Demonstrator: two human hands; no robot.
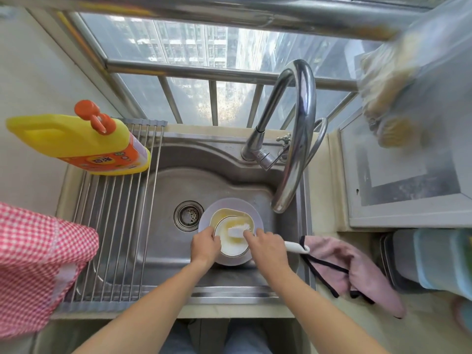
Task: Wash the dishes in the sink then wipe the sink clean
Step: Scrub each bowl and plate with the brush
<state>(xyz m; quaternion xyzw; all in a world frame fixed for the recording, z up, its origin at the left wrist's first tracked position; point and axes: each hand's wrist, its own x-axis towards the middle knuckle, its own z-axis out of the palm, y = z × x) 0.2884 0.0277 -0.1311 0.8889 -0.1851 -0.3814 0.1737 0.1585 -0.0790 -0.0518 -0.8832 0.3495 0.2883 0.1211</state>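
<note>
Brush (238, 229) in right grip (268, 247), inside bowl (231, 249).

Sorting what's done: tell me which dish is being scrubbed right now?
The small white bowl, held by the left hand; the yellow bowl and plate lie beneath.

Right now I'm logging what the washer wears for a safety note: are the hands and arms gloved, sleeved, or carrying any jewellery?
Nothing is worn on them. The left hand and right hand are bare, with no gloves. Both forearms are uncovered all the way to the bottom edge of the picture, so no sleeve shows. No watch, bracelet or ring can be made out, though the fingers are too small in the head view to rule out a thin ring.
</note>
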